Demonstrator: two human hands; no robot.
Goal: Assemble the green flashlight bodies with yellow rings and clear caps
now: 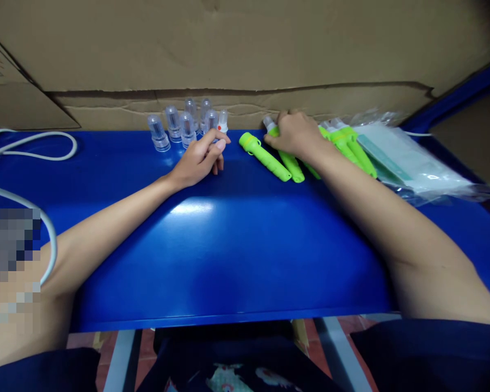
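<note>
My left hand (199, 159) rests on the blue table (228, 245) with fingers loosely curled, just in front of several clear plastic caps (179, 128) standing in a cluster; it holds nothing I can see. One cap-like piece with a red and white end (222, 122) stands by its fingertips. My right hand (296, 135) lies palm down over a row of lime-green torch bodies (353, 147), its fingers closed round one green body (291, 163) near its clear tip (268, 123). Another green torch body (264, 157) lies free between the hands.
Clear plastic bags (408, 160) lie at the right behind the green pieces. A white cable (36, 147) loops across the table's left end. Brown cardboard (245, 54) forms a wall along the back edge. A blue rail (465, 92) rises at the right.
</note>
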